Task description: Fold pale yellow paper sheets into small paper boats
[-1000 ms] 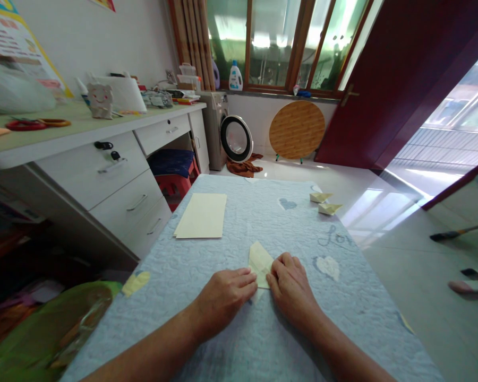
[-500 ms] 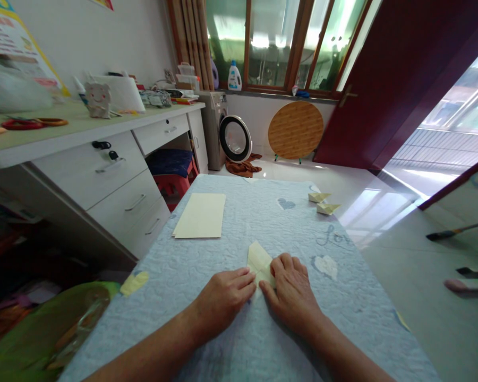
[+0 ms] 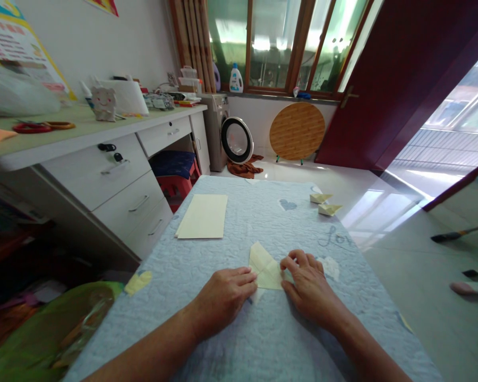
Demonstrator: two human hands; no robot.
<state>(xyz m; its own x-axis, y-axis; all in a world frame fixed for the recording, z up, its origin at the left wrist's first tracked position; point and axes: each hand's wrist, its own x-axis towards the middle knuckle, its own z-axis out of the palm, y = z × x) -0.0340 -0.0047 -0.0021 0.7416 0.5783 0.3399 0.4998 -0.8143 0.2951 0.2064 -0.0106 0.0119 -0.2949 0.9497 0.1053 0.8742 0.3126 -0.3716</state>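
A small piece of folded pale-yellow paper (image 3: 266,270) lies on the cloth-covered table, with diagonal creases and a pointed top corner. My left hand (image 3: 233,292) presses its left edge, thumb and fingers drawn together there. At the right edge, my right hand (image 3: 306,278) has its curved fingers and thumb against the paper, with a gap between thumb and forefinger. Farther off on the left lies a stack of pale-yellow sheets (image 3: 203,216). Two folded paper pieces (image 3: 319,198) stand near the table's right edge.
The table (image 3: 239,334) has a light-blue quilted cover. Left of it are a green-lined bin (image 3: 59,334) and a white desk (image 3: 99,180) carrying scissors (image 3: 32,127). A washing machine (image 3: 216,127) with its door ajar and a round wooden tabletop (image 3: 297,131) are beyond.
My right hand has moved right across the folded paper to its right edge, uncovering more of the paper. My left hand stays at the left edge. The view has shifted slightly.
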